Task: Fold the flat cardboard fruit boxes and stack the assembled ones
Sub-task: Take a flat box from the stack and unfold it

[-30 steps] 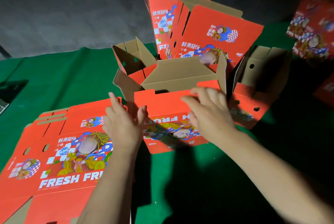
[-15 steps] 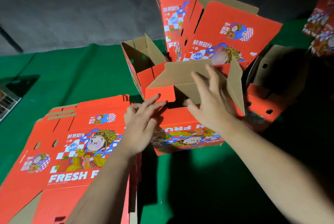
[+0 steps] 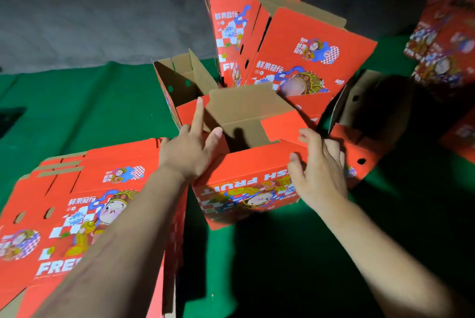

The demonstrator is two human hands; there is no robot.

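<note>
Half-folded fruit box (image 3: 246,184), printed side toward the camera and top flaps up, standing on the green-covered bench (image 3: 90,112) at centre frame, steadied from both sides, likely so the flaps can be tucked. Left hand (image 3: 191,150) at the box's 9 o'clock corner, index finger straight along a brown flap (image 3: 246,104), other fingers spread and gripping nothing; right hand (image 3: 318,163) at 3 o'clock, fingers curled over the top edge beside a red flap (image 3: 282,127). Flat box stack (image 3: 84,202) at 8 o'clock, apparently awaiting folding; other opened boxes (image 3: 303,48) at 12 o'clock.
</note>
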